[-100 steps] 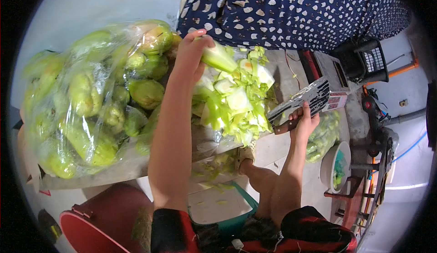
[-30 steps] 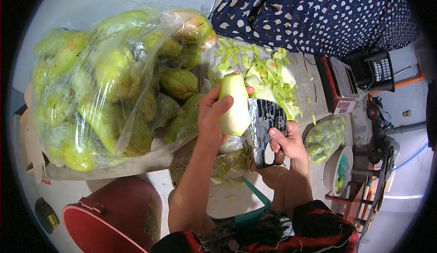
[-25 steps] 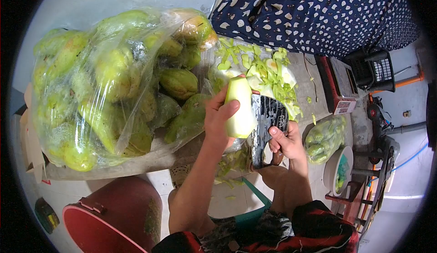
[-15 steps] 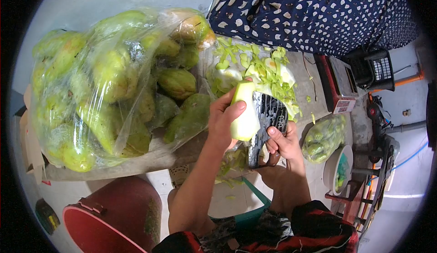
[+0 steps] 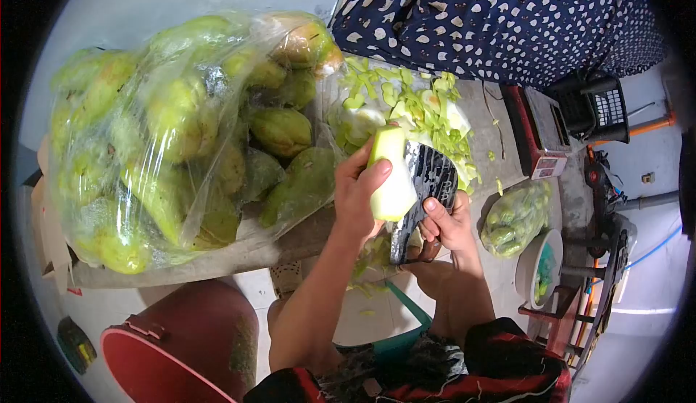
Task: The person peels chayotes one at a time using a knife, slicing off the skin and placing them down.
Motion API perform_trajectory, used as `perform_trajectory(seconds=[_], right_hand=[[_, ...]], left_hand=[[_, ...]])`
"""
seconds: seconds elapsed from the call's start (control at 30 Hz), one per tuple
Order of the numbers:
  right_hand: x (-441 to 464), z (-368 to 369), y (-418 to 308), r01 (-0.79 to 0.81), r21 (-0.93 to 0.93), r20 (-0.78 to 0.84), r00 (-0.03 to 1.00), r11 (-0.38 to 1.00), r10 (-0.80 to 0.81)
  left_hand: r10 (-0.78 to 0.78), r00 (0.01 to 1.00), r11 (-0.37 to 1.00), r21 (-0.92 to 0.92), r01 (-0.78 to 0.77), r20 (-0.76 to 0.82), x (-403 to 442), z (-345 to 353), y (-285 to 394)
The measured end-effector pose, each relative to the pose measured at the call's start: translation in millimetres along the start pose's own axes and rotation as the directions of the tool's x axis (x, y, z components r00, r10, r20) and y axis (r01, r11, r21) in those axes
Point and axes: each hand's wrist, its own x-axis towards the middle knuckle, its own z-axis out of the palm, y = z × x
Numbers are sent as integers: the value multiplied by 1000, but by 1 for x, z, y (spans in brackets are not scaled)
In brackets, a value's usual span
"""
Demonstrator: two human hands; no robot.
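My left hand [image 5: 355, 194] is closed around a peeled green papaya [image 5: 392, 185], its surface pale green to white. My right hand [image 5: 449, 223] grips a cleaver [image 5: 429, 178] with a broad, dark, patchy blade with lettering; part of its brown handle shows below the fingers. The blade lies right against the papaya's right side; its cutting edge is hidden there. Beyond my hands, a heap of green peelings [image 5: 409, 105] with pale pieces among them covers the table. To the left, a big clear plastic bag [image 5: 174, 142] is full of unpeeled green papayas [image 5: 281, 132].
A red scale [image 5: 536, 131] and a black basket [image 5: 598, 109] stand at the right. Another bag of green produce [image 5: 516, 218] lies near a white bucket [image 5: 538, 272]. A red bin [image 5: 181, 338] is below the table's left edge. Dark patterned cloth [image 5: 493, 18] hangs at the back.
The cleaver blade has shifted slightly upward and left, its angle a little changed, along with my right hand. The papaya has turned slightly in my left hand. Both grips are unchanged.
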Motion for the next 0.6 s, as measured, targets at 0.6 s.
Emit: perform_trajectory(seconds=[0.6], right_hand=[[3,0,-6,-72,-56,-13,997,996,71]], left_hand=[[-23,999,1000,-21,23,-22,5,-1,-3]])
